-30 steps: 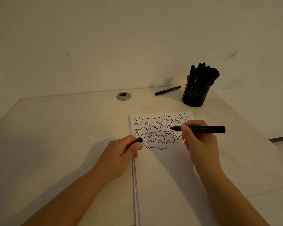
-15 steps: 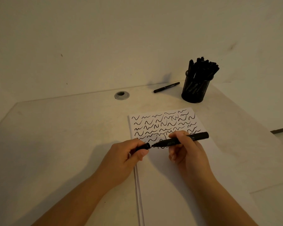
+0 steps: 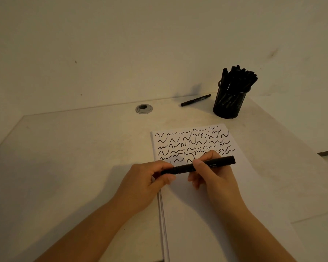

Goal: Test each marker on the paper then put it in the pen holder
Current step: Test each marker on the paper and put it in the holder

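A black marker (image 3: 214,163) lies level between my two hands, just above the white paper (image 3: 197,214). My right hand (image 3: 214,174) grips its barrel with thumb and fingers. My left hand (image 3: 150,178) pinches the cap end, and the cap now sits on the marker's tip. The paper's top part carries several rows of black squiggles (image 3: 193,142). At the back right stands a black mesh pen holder (image 3: 228,104) with several black markers in it. One more black marker (image 3: 195,100) lies on the table to the holder's left.
A round grey cable grommet (image 3: 144,108) is set into the white table (image 3: 64,157) near its back edge. The pale wall rises directly behind. The paper is a stack whose left edge runs down between my forearms. The table's right edge passes close to the holder.
My right hand lifted the marker off the squiggles and brought it leftward and nearer. The cap in my left hand has met the tip and gone onto it.
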{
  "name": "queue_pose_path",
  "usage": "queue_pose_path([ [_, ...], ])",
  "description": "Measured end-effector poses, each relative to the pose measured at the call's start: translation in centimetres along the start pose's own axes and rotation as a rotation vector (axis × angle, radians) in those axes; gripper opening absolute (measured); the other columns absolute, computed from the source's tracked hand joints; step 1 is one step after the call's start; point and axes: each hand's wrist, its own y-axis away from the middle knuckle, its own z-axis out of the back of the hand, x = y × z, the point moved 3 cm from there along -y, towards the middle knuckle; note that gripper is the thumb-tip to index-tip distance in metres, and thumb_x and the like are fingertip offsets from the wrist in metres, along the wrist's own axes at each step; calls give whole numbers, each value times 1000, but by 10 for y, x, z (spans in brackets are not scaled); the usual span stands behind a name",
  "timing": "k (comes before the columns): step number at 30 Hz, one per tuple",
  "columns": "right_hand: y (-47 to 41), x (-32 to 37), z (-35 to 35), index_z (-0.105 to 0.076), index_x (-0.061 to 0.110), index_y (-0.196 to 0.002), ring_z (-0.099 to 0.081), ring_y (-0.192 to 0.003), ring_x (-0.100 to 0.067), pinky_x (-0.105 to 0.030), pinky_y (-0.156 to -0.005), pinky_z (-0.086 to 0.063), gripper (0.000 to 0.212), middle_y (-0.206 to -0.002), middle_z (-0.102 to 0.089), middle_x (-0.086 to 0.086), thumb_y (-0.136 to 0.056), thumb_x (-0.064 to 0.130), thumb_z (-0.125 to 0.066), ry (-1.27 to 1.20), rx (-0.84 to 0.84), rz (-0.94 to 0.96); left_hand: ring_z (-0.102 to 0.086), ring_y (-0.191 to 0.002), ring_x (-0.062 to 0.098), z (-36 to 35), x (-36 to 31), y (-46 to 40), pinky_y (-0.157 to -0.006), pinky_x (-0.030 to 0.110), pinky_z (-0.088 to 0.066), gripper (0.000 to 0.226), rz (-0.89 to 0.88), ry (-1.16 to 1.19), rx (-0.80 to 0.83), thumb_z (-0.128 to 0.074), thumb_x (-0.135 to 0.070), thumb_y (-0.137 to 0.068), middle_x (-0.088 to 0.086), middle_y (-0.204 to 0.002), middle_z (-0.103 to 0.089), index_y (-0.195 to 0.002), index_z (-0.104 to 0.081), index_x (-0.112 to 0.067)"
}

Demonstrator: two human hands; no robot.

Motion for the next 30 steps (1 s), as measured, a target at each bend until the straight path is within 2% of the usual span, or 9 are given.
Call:
queue_pose_path([
  [6,2,0,1,-47,4,-66,-44,-39,-10,-16,-41,-37,21,-46,-54,-3,-84,3,-57,11,1,17,-49,-50,6,0,-2,1,-52,10,-37,14,-21,9,-25,-59,-37,-83,-27,-69,-61,-79,-55,-50],
  [13,0,0,-2,-46,8,-67,-45,-40,-12,-17,-41,-38,21,-47,-56,-2,-86,8,-56,-30,57,7,-42,-45,5,2,-10,3,-47,8,-31,10,-85,40,-47,-53,-37,-85,-25,-62,-56,-77,-53,-42],
  [16,0,-3,-2,-46,10,-67,-42,-40,-11,-17,-42,-37,23,-46,-53,-1,-87,10,-56,-71,88,-8,-42,-47,4,2,-13,4,-48,9,-30,10,-119,7,-44,-49,-43,-86,-26,-62,-55,-76,-51,-42],
  [18,1,-4,-2,-47,14,-65,-40,-41,-11,-17,-43,-35,23,-46,-51,0,-85,14,-58,-88,123,-18,-44,-52,1,2,-14,4,-51,9,-30,13,-148,-51,-39,-42,-46,-86,-23,-61,-53,-78,-51,-40],
  [22,2,-5,-3,-48,19,-62,-38,-42,-10,-16,-44,-34,19,-46,-48,-1,-79,20,-56,-118,171,-29,-45,-57,-3,3,-14,4,-53,8,-29,32,-184,-101,-35,-38,-43,-88,-22,-58,-44,-84,-60,-20],
  [30,2,-5,-3,-45,21,-61,-33,-43,-10,-15,-45,-32,20,-44,-41,0,-79,20,-55,-140,213,-43,-45,-48,5,1,-14,7,-47,11,-30,25,-177,-25,1,-36,-45,-87,-17,-51,-45,-75,-52,-29],
])
